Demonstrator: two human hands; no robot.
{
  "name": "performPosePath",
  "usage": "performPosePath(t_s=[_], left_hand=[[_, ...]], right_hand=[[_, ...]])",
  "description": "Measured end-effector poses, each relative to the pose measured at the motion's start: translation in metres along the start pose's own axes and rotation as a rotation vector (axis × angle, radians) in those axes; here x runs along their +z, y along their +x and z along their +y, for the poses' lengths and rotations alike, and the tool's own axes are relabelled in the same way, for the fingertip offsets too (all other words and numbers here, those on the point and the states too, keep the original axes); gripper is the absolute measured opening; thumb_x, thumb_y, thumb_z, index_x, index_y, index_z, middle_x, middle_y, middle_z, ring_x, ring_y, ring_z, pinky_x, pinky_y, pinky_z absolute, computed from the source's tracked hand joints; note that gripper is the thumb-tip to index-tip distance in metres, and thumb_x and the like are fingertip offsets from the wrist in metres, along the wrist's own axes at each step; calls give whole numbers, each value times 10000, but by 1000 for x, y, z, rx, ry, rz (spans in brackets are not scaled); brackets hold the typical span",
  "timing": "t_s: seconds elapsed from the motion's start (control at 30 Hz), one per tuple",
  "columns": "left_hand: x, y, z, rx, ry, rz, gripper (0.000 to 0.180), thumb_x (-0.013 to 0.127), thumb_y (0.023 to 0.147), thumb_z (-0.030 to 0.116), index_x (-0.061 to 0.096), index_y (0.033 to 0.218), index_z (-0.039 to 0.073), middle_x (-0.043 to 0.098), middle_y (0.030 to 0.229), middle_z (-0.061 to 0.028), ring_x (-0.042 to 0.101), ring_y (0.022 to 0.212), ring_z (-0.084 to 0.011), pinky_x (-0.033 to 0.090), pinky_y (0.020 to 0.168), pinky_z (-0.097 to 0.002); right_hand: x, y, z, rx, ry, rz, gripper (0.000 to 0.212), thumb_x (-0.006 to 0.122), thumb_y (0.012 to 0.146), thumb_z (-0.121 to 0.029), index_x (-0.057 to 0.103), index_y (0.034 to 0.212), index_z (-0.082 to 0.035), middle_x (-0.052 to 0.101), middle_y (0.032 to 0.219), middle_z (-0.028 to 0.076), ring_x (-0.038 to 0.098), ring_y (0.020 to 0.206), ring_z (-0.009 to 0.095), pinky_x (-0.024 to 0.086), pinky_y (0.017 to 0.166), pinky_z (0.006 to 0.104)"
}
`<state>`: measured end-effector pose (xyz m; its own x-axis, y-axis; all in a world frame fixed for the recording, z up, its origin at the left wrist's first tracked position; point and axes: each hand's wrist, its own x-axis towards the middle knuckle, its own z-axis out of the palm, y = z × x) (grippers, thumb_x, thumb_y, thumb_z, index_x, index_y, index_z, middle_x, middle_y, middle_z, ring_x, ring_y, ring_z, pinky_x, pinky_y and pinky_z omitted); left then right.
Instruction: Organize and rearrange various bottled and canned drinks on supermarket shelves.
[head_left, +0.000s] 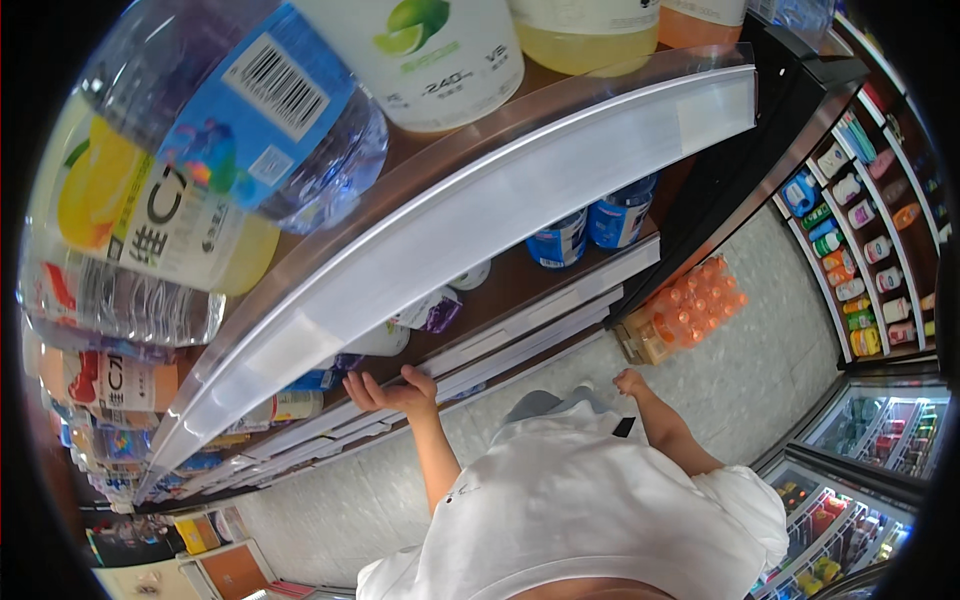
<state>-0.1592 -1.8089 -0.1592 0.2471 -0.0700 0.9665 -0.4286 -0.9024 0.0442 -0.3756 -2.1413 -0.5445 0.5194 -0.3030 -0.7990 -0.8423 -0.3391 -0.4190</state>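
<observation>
The person's left hand (395, 393) is spread, looks empty, by the lower shelf (500, 302); nearest white container (388, 340) sits toward its 12 o'clock, long axis unclear. Right hand (630, 381) farther off, loosely curled, can't tell contents; orange bottle pack (695, 305) at its 1 o'clock.

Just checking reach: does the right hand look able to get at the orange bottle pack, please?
Probably yes, by bending: the pack sits on the floor, lower than the right hand, nothing visibly between.
</observation>
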Motion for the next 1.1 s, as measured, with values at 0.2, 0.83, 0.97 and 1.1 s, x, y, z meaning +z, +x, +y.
performPosePath(t_s=[0.2, 0.83, 0.97, 1.1], left_hand=[[-2, 1, 0, -4, -7, 25, 532, 521, 898, 308, 371, 1300, -8, 378, 1314, -221, 353, 1234, -406, 293, 1013, -532], [-6, 11, 12, -29, 7, 42, 453, 553, 887, 267, 453, 1215, -29, 460, 1290, -221, 414, 1209, -400, 303, 977, -508], [-6, 14, 14, -49, -4, 24, 420, 571, 877, 263, 485, 1170, -25, 473, 1268, -211, 430, 1193, -382, 308, 974, -504], [-4, 14, 15, -48, 6, 10, 399, 592, 847, 248, 519, 1136, -17, 502, 1228, -196, 458, 1159, -375, 341, 949, -491]], right_hand=[[-32, 12, 1, -75, 62, 132, 302, 665, 797, -234, 653, 915, 44, 641, 717, 126, 645, 605, 212, 511, 529, 339], [-139, -203, -257, -851, 187, -411, 331, 614, 910, -250, 582, 1159, -35, 645, 933, 26, 584, 772, 89, 472, 637, 226], [-157, -266, -277, -951, 272, -371, 308, 611, 911, -212, 588, 1147, -15, 649, 932, 40, 591, 776, 88, 474, 656, 224], [-182, -369, -283, -1290, 498, 17, 207, 614, 897, -128, 639, 1060, -3, 669, 917, 66, 608, 772, 112, 484, 664, 238]])
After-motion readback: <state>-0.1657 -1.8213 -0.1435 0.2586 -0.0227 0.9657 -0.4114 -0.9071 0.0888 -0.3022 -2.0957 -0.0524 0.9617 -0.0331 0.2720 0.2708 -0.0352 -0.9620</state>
